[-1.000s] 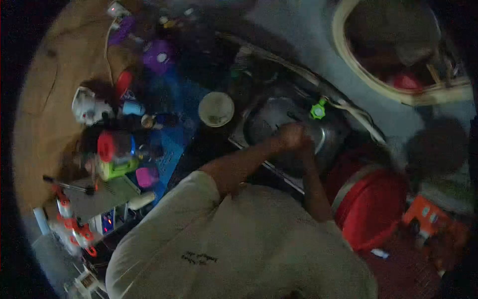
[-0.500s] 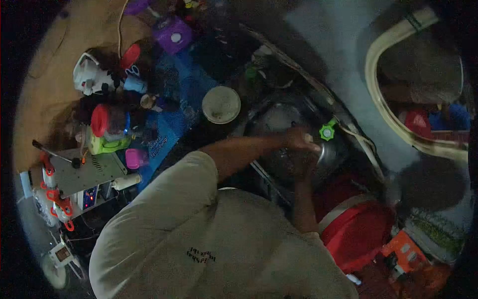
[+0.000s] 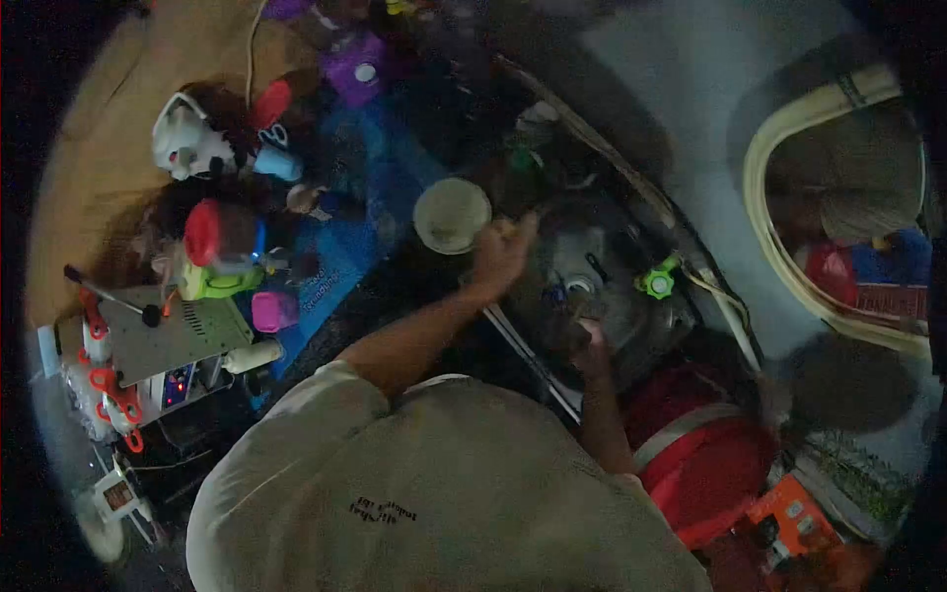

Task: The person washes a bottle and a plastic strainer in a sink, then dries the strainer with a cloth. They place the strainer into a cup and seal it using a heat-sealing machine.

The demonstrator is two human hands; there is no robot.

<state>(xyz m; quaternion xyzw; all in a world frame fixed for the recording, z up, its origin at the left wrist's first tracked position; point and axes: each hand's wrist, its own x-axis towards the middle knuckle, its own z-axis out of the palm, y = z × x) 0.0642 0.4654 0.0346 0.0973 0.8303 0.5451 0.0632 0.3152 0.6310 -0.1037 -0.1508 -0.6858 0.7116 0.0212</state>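
The scene is dim and blurred, seen from above the person's own cream-coloured shirt (image 3: 444, 493). The left hand (image 3: 501, 255) is raised at the near-left edge of the rectangular stainless-steel sink (image 3: 631, 316), just beside the round pale plastic lid (image 3: 452, 214) that lies flat on the dark counter; the hand's fingers (image 3: 523, 229) look loosely curled with a lighter tip pointing up and to the right toward the sink's far side, but whether they pinch anything cannot be told in this light. The left forearm runs on a slant from the shirt's shoulder up and right to that hand. The right hand (image 3: 590, 340) is lower, at the sink's near rim, and seems to rest on a dark object there; its fingers are too murky to tell if they are spread or pressed together. The sink's long axis runs diagonally from upper left to lower right, and a small bright-green star-shaped tap knob (image 3: 657, 283) sits at its right edge, well apart from both hands. Right of the right forearm stands a large red plastic tub with a pale band (image 3: 710, 454). On the counter to the left, on a blue printed mat (image 3: 335, 266), are a red-capped jar with a lime-green base (image 3: 212, 259) and a small pink cup (image 3: 273, 311).
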